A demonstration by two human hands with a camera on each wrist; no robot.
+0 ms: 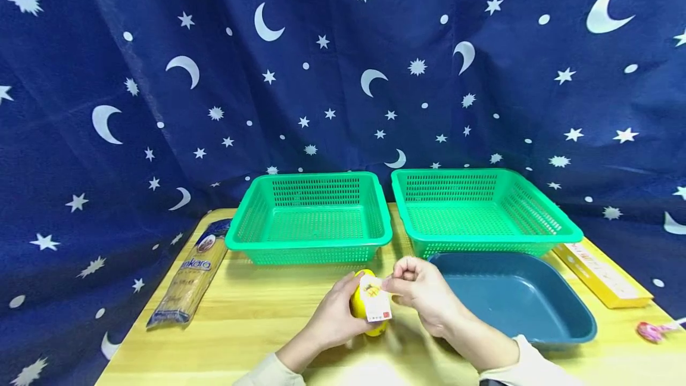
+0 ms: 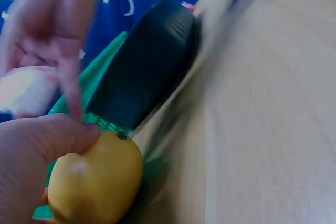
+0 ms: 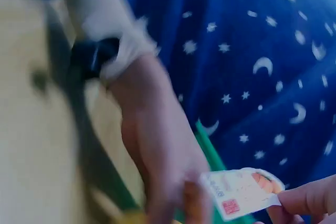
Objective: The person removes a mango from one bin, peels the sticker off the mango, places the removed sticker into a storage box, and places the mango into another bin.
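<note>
My left hand (image 1: 337, 313) grips a smooth yellow fruit (image 2: 97, 179) over the wooden table, its thumb lying across the top close to a small green stem nub. Between thumb and fingers, my right hand (image 1: 426, 295) pinches a small white card (image 3: 241, 192), printed with an orange picture and a red square. In the head view the card overlaps the front of the fruit and hides part of it. The left wrist view shows the card and right hand blurred, with a right fingertip right at the left thumb.
Two green mesh baskets, left (image 1: 308, 245) and right (image 1: 495, 238), stand at the back. A dark blue basin (image 1: 509, 299) sits right of my hands. A pasta packet (image 1: 190, 282) lies at the left; a yellow box (image 1: 602, 276) and pink lollipop (image 1: 650, 331) lie at the right.
</note>
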